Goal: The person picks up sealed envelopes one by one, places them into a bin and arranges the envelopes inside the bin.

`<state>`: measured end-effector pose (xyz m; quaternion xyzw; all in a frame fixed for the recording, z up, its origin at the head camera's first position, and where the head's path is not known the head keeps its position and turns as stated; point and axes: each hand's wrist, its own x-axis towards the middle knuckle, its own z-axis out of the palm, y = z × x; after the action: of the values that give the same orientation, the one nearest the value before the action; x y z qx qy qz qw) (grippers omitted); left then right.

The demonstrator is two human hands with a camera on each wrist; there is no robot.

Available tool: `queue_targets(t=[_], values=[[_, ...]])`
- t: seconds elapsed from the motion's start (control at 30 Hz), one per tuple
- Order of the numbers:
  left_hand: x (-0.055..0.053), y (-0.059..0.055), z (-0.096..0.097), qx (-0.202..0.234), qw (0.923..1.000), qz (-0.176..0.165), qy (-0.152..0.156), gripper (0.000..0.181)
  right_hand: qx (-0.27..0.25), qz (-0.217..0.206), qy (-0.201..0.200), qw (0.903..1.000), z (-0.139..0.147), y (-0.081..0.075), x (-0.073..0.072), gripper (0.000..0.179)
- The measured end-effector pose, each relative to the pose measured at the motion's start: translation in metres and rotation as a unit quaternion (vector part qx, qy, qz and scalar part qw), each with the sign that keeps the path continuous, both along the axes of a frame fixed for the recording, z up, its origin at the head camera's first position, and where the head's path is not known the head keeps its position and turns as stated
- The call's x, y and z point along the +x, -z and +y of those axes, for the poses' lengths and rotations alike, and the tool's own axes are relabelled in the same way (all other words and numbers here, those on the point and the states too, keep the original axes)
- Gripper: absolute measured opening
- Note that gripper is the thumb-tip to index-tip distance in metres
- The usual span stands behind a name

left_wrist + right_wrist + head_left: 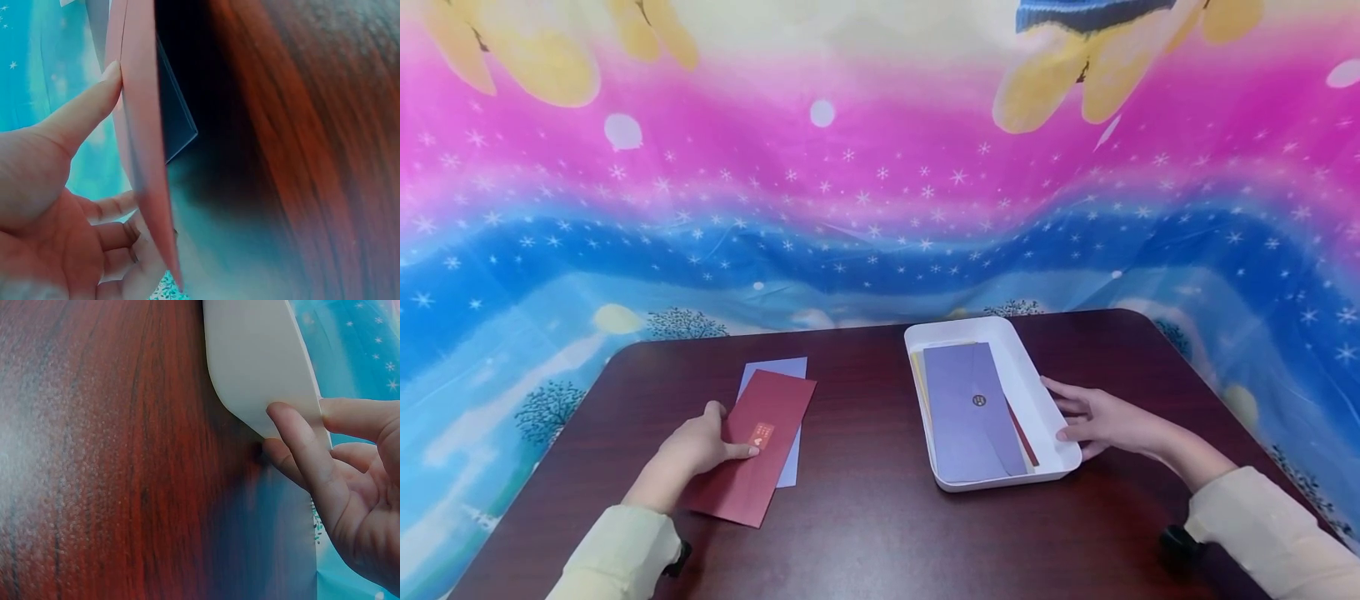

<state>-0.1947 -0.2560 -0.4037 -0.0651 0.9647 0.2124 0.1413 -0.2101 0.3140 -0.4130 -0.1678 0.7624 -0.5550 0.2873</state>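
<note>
My left hand [696, 437] grips a dark red envelope [786, 408] by its left side. The thumb lies on its face by a small orange printed patch; the other fingers are behind it, as the left wrist view shows. Partly covered by the red envelope is a pale lavender envelope [789, 468]. To the right, a shallow white tray [1037, 408] holds a purple envelope [958, 400] with a round dark emblem, over yellow and red ones mostly hidden. My right hand [1108, 421] holds the tray's near right corner, thumb and fingers about its wall [262, 356].
The dark wood table [857, 517] has rounded far corners. Right behind it hangs a pink and blue cloth [865, 217] printed with snowflakes. Bare tabletop lies between the envelopes on the left and the tray.
</note>
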Motion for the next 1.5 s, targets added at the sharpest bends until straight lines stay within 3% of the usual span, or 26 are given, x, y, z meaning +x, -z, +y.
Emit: queue_targets(t=[0.5, 0.93, 1.1, 1.33, 1.5], values=[[-0.005, 0.002, -0.004, 0.059, 0.9981, 0.015, -0.003, 0.078, -0.008, -0.005, 0.003, 1.0, 0.0, 0.001, 0.0, 0.094], [-0.008, 0.009, -0.002, 0.149, 0.9872, 0.051, -0.028, 0.078, -0.012, -0.006, -0.001, 0.9999, 0.0, 0.0, 0.002, 0.093], [-0.007, 0.01, 0.006, 0.216, 0.9728, 0.062, -0.055, 0.065, -0.01, -0.003, -0.002, 0.9999, -0.001, 0.001, 0.002, 0.093], [-0.004, 0.006, 0.023, 0.337, 0.9358, 0.057, -0.087, 0.05, -0.013, -0.006, 0.0, 0.9999, -0.001, 0.001, 0.003, 0.093], [-0.002, 0.003, 0.037, 0.378, 0.918, 0.037, -0.114, 0.046, -0.012, -0.004, 0.0, 0.9999, -0.001, 0.0, 0.002, 0.093]])
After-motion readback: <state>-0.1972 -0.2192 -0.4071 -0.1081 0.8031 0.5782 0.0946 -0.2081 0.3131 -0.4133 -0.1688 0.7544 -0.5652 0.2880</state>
